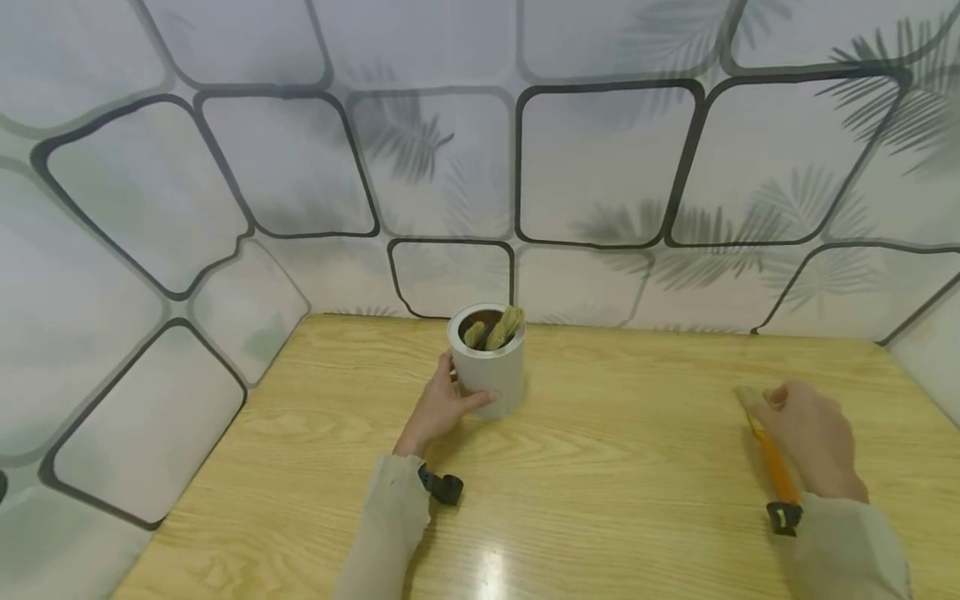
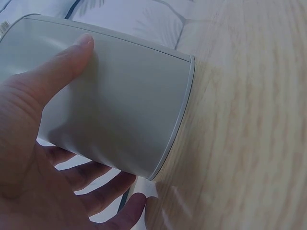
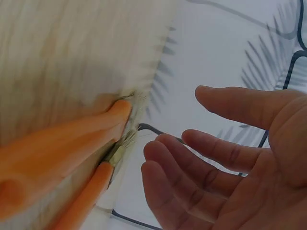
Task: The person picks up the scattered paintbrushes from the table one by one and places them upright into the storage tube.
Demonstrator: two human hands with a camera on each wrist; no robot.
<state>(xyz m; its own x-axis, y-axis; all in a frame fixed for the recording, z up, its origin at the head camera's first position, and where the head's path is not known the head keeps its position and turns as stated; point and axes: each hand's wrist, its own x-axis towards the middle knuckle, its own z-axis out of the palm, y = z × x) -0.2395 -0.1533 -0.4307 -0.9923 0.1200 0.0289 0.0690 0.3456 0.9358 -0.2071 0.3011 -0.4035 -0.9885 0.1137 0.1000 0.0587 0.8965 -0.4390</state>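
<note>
My left hand [image 1: 437, 407] holds the side of a light grey cylindrical can [image 1: 501, 379], which stands upright on the table. In the left wrist view the thumb lies along the can [image 2: 124, 96] and the fingers reach around its far side. Flat, yellowish brush ends [image 1: 504, 327] stick up out of the can's mouth. Over at the right, my right hand [image 1: 813, 437] is above orange-handled brushes [image 1: 776, 467] lying on the wood. The right wrist view shows two orange handles [image 3: 67, 141] with bristles at their tips, apart from the loosely bent fingers, which hold nothing.
The light wooden table [image 1: 600, 500] extends between both hands. A patterned cloth or wall covering [image 1: 607, 167] with dark rounded outlines and leaf prints rises behind the table and along its left side. A dark wrist strap [image 1: 441, 485] is on the left forearm.
</note>
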